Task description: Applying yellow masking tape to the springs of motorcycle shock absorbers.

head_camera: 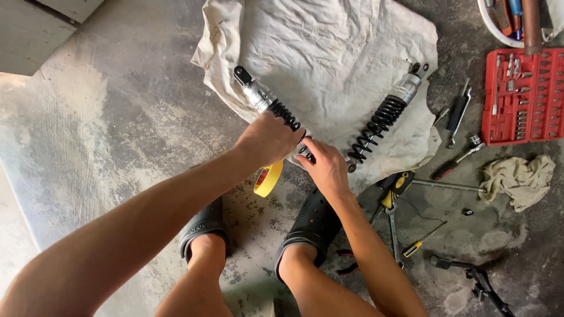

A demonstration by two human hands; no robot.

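Two shock absorbers with black coil springs and silver bodies lie on a crumpled white cloth. My left hand grips the middle of the left shock absorber, which points up and to the left. My right hand holds that same shock absorber at its lower end, fingers wrapped around the spring. The second shock absorber lies free to the right, slanting up to the right. A roll of yellow tape stands on edge just below my left hand.
A red socket set case lies open at the right, with a ratchet, wrenches, screwdrivers and a rag scattered on the concrete floor. My feet in black clogs stand below the cloth. A white bucket rim shows top right.
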